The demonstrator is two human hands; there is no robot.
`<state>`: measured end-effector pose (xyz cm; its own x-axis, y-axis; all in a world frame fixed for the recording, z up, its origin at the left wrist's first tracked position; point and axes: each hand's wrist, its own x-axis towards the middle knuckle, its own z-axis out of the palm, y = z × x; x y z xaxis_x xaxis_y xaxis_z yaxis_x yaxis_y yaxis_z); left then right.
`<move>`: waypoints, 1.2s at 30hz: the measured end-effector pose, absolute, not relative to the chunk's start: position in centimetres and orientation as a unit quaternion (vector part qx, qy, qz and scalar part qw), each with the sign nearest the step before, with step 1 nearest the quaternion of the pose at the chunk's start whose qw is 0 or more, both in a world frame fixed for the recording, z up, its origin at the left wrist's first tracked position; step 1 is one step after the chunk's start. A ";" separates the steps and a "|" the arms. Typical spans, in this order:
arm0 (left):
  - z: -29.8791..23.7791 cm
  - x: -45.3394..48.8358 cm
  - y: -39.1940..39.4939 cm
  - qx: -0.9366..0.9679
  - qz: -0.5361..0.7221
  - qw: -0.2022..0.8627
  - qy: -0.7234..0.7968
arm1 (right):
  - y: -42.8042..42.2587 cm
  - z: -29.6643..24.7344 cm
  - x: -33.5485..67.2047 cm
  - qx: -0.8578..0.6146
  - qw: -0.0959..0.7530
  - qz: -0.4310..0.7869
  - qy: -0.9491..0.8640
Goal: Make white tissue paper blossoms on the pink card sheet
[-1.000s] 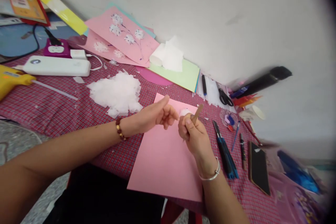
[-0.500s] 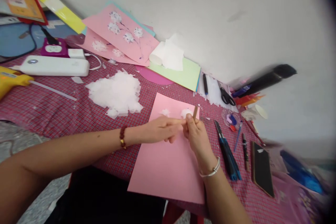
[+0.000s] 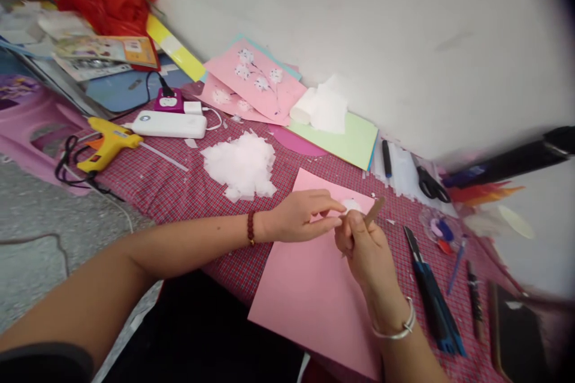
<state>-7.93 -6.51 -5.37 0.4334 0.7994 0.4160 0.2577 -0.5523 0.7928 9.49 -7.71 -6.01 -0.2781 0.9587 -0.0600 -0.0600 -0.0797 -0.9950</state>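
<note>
My right hand [image 3: 372, 257] is closed over the pink sheet, pinching a narrow brown strip [image 3: 375, 210] between thumb and fingers. One end of the strip sticks up past the thumb. My left hand [image 3: 302, 215] reaches in from the left, its index finger and thumb stretched out and apart, their tips close to the right hand's fingertips. Whether they touch the strip is hard to see. Beneath both hands lies the pink sheet [image 3: 305, 293]. A white fluffy patch [image 3: 351, 204] near its top shows just behind the fingers; the left hand covers part of the sheet's upper area.
White paper scraps [image 3: 245, 164] are heaped to the left, near a yellow glue gun [image 3: 110, 143] and a white power bank [image 3: 171, 124]. Blue-handled cutters [image 3: 433, 299] and black scissors [image 3: 432, 184] lie right. Finished-looking pink flower sheets [image 3: 265, 96] lean at the back.
The view has swung left, so things appear farther right. My left index finger and thumb have spread apart from their earlier pointing pose. The brown strip now leans right in my right hand.
</note>
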 end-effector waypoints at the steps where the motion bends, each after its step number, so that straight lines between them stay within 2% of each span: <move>1: -5.4 -7.9 -6.6 0.791 0.395 0.340 0.321 | -7.8 -6.1 9.5 -0.428 0.419 0.592 -0.539; 6: -5.3 -7.4 -7.0 0.767 0.371 0.454 0.262 | -8.0 -6.8 9.2 -0.388 0.402 0.608 -0.565; 11: -3.0 -7.6 -8.2 0.744 0.414 0.446 0.276 | -8.5 -6.3 8.6 -0.325 0.405 0.663 -0.540; 14: -0.6 -9.7 -8.5 0.749 0.430 0.373 0.340 | -8.4 -5.3 8.8 -0.342 0.411 0.675 -0.509; 18: 1.3 -17.0 -7.3 0.685 0.484 0.189 0.510 | -7.9 -4.4 9.4 -0.385 0.442 0.667 -0.460; 20: 1.1 -22.2 -6.6 0.662 0.473 0.099 0.572 | -7.7 -4.4 9.7 -0.398 0.450 0.656 -0.457; 23: -0.1 -29.7 -6.2 0.636 0.356 0.030 0.684 | -7.5 -4.9 10.0 -0.404 0.448 0.643 -0.472; 25: -1.3 -33.3 -6.3 0.632 0.208 -0.003 0.747 | -7.4 -5.3 10.2 -0.402 0.446 0.633 -0.489; 28: -2.7 -35.3 -6.8 0.641 0.044 -0.037 0.766 | -7.2 -5.8 10.2 -0.408 0.435 0.619 -0.511; 32: -3.7 -33.8 -6.7 0.631 0.043 -0.034 0.774 | -7.2 -6.0 10.1 -0.430 0.417 0.624 -0.502; 36: -4.7 -32.2 -5.5 0.660 0.112 0.057 0.741 | -7.3 -5.9 10.2 -0.418 0.402 0.664 -0.471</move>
